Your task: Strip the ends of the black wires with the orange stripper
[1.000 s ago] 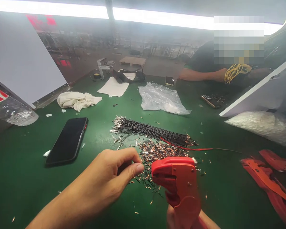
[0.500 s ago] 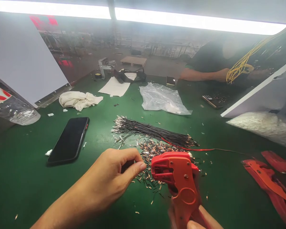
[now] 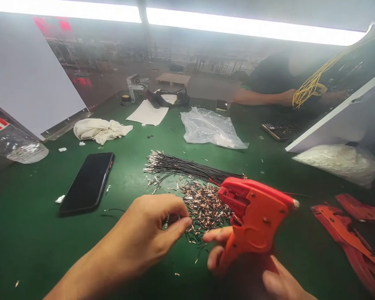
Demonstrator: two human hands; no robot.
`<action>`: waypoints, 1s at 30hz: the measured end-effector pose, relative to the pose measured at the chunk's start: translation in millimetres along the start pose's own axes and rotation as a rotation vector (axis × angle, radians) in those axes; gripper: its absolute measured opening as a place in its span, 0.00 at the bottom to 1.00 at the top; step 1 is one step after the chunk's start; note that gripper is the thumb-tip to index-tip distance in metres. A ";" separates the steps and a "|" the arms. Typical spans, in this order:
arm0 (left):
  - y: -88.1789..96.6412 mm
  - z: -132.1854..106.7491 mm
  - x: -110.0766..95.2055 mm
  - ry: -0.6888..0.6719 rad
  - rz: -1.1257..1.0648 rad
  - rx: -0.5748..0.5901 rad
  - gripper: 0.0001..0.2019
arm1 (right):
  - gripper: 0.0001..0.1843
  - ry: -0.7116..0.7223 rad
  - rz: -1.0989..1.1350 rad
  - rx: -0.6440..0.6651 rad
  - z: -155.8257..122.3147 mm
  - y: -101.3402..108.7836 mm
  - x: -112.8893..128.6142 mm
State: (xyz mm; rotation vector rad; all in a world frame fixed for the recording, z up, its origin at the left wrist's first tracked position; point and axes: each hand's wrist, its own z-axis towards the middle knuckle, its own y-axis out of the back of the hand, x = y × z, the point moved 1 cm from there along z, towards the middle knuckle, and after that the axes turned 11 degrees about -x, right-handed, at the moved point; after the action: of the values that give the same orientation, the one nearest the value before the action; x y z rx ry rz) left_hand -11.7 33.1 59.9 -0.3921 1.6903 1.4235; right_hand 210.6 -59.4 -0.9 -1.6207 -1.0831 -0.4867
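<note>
My left hand (image 3: pixel 158 229) is closed in a pinch, thumb against forefinger, above the green table. A thin black wire (image 3: pixel 114 210) sticks out to the left from behind it; the pinched part is hidden by my fingers. In my right hand (image 3: pixel 225 250) is a red wire stripper (image 3: pixel 259 216), its jaws pointing up and left, with my fingers around its handles. Between and beyond my hands lies a heap of black wire offcuts with copper ends (image 3: pixel 203 206). Behind that rests a bundle of black wires (image 3: pixel 190 166) with metal terminals at its left end.
A black phone (image 3: pixel 87 183) lies to the left, with a white cloth (image 3: pixel 101 130) behind it. Farther back are a clear plastic bag (image 3: pixel 211 127) and white paper (image 3: pixel 148 112). More red tools (image 3: pixel 346 241) lie at the right. Across the table sits a person (image 3: pixel 265 87) near yellow wires.
My right hand has raised the wire stripper, tilting it and moving it rightward. Its fingers have loosened on the handle. A black wire end now shows left of my left hand.
</note>
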 end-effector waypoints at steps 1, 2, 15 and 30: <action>-3.6 -0.4 0.2 -0.022 0.002 0.024 0.10 | 0.28 0.047 0.004 -0.016 1.1 -0.7 0.5; -7.0 -0.7 0.5 -0.044 0.006 0.050 0.10 | 0.25 0.068 0.032 -0.025 2.0 -1.7 0.6; -14.1 0.1 3.1 -0.011 0.055 0.155 0.12 | 0.26 0.005 0.200 0.031 4.3 -2.8 -2.5; -19.0 -3.3 23.1 -0.309 0.276 0.111 0.13 | 0.27 -0.134 0.414 0.188 6.9 -3.0 -12.3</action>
State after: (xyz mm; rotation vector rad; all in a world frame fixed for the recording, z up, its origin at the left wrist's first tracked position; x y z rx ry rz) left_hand -12.9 30.9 29.8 0.1245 1.6005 1.4892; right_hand 200.5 -58.0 -11.1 -1.6685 -0.8296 -0.0033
